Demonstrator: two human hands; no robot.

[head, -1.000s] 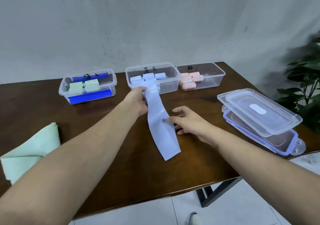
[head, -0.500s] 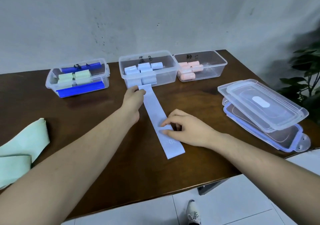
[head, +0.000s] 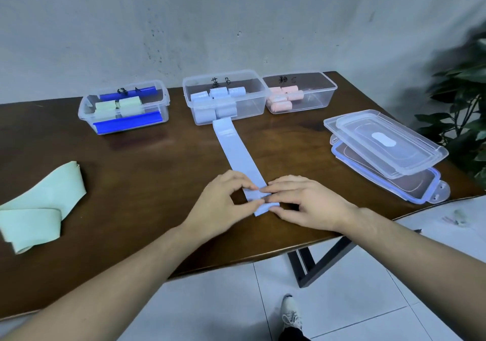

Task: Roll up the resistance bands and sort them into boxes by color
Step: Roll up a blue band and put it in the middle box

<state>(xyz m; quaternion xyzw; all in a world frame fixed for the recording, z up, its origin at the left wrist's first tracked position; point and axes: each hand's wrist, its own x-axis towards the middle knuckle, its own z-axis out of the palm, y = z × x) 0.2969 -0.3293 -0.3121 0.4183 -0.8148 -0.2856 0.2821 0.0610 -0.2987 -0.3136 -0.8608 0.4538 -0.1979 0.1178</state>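
A dark wooden table [head: 157, 183] is seen from above, filling the middle of the frame. A pale blue resistance band [head: 238, 154] is laid flat in a long strip, running from the centre of the frame up to the front wall of the middle box [head: 252, 104], which it touches or nearly touches. Its near end is being folded over at centre frame. That end is pinched by the left hand [head: 223, 204] between thumb and curled fingers on its left edge, and by the right hand [head: 307, 204] in the same way on its right edge; only a first small fold is formed.

Three clear boxes are lined along the top of the table: the left box [head: 86, 112] holds green rolls, the middle box blue rolls, the right box [head: 323, 99] pink rolls. At the left edge of the frame a green band [head: 39, 209] is lying loose and unrolled. At the right, stacked lids [head: 384, 151] are resting near the table edge.

Several slips seem possible from here. If the two edges are not turned evenly, the roll may be wound crooked and cone-shaped. The material looks smooth and springy, so a loosened pinch would likely let the fold spring open. The far end might be dragged sideways against the box as rolling proceeds.
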